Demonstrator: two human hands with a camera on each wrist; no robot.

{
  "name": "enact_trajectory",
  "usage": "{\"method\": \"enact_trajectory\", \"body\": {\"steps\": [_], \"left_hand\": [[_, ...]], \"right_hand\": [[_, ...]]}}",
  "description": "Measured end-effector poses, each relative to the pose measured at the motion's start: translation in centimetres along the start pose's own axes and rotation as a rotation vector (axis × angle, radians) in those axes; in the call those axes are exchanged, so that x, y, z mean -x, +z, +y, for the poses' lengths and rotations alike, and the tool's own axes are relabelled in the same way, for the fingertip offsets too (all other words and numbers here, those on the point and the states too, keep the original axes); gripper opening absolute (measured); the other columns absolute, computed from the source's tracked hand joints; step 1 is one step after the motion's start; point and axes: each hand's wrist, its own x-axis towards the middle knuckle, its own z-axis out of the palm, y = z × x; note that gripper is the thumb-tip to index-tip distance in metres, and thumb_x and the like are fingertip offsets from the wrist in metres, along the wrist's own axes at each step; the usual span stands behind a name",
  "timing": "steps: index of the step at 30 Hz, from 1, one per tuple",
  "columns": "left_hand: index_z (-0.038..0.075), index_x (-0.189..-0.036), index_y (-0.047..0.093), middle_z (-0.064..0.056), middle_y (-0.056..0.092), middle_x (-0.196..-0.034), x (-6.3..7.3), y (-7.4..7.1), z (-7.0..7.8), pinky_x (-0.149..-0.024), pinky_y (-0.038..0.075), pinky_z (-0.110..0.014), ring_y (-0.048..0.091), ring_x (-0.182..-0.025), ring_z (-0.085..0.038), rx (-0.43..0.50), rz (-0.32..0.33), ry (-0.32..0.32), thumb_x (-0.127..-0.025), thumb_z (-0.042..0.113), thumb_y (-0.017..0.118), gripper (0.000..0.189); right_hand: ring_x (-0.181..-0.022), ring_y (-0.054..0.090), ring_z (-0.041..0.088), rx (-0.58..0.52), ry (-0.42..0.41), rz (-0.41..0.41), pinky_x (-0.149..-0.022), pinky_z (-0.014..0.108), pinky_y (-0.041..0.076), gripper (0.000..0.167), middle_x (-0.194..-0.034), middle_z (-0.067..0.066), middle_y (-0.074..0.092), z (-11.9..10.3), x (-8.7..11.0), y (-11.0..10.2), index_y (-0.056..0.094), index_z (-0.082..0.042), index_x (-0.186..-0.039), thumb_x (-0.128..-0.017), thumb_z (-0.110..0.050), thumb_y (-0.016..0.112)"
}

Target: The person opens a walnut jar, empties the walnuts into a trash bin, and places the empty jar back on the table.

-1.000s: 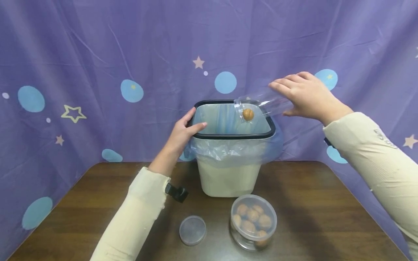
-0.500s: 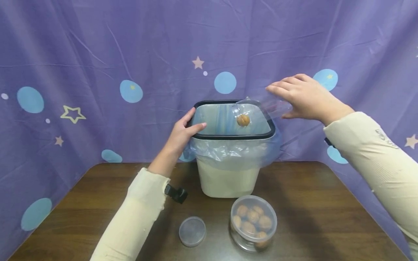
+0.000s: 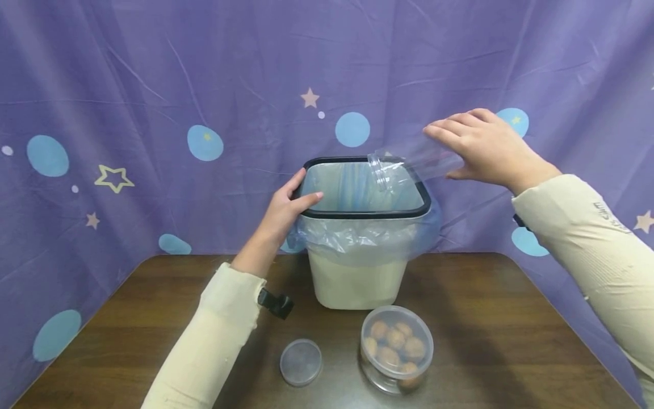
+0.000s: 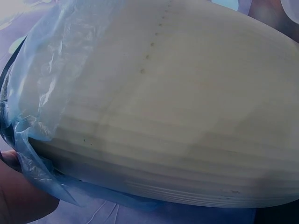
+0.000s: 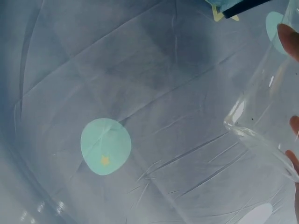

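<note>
Jar (image 3: 401,167) (clear, tilted) over lined bin (image 3: 357,281)

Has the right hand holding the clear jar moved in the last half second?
Yes, slightly: in the head view the right hand has shifted up and rightward, judged against the blue circle above the bin.

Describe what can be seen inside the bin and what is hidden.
A bag lines the visible inner walls of the bin; in the head view the clear jar overlaps its opening. The near rim hides the bottom, so anything lying there cannot be seen.
</note>
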Motion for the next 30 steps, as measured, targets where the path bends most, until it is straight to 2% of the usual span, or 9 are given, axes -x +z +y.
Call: {"method": "enact_trajectory", "body": {"steps": [5, 15, 20, 26, 30], "left_hand": [[0.01, -0.149, 0.025, 0.0, 0.022, -0.156, -0.06, -0.12, -0.1, -0.114, 0.02, -0.028, 0.017, -0.141, -0.011, -0.004, -0.007, 0.001, -0.086, 0.018, 0.065, 0.076], [0.011, -0.149, 0.026, 0.001, 0.023, -0.155, -0.02, -0.28, -0.15, -0.114, 0.019, -0.027, 0.016, -0.141, -0.01, -0.014, 0.007, -0.004, -0.085, 0.019, 0.066, 0.076], [0.011, -0.149, 0.025, 0.001, 0.022, -0.155, 0.09, -0.37, -0.13, -0.114, 0.018, -0.028, 0.016, -0.141, -0.01, -0.016, 0.009, -0.007, -0.085, 0.019, 0.065, 0.076], [0.01, -0.149, 0.026, 0.001, 0.023, -0.155, -0.01, -0.36, -0.14, -0.114, 0.02, -0.027, 0.018, -0.141, -0.009, 0.0, 0.006, 0.002, -0.085, 0.018, 0.066, 0.076], [0.009, -0.149, 0.026, 0.0, 0.024, -0.155, -0.12, -0.21, -0.08, -0.114, 0.02, -0.028, 0.019, -0.141, -0.01, 0.005, 0.016, 0.01, -0.084, 0.017, 0.066, 0.076]], "right_hand": [[-0.106, 0.054, 0.037, 0.02, -0.023, 0.026, -0.087, 0.054, 0.04, 0.086, -0.12, 0.016, 0.06, -0.18, -0.22, 0.22, 0.052, -0.001, -0.128, -0.052, -0.015, 0.088], [-0.109, 0.052, 0.037, 0.037, 0.009, 0.132, -0.092, 0.055, 0.037, 0.089, -0.121, 0.017, 0.059, -0.11, -0.33, 0.26, 0.05, -0.002, -0.13, -0.051, -0.014, 0.088], [-0.112, 0.05, 0.036, 0.038, 0.002, 0.147, -0.094, 0.056, 0.036, 0.089, -0.124, 0.016, 0.058, -0.14, -0.27, 0.22, 0.048, -0.004, -0.132, -0.053, -0.015, 0.088], [-0.113, 0.05, 0.036, 0.054, 0.024, 0.258, -0.094, 0.056, 0.037, 0.086, -0.125, 0.016, 0.057, -0.08, 0.12, 0.42, 0.048, -0.005, -0.132, -0.055, -0.014, 0.085], [-0.112, 0.05, 0.036, 0.052, 0.018, 0.253, -0.092, 0.056, 0.037, 0.085, -0.125, 0.017, 0.058, -0.11, 0.6, 0.93, 0.048, -0.004, -0.132, -0.056, -0.015, 0.085]]}}
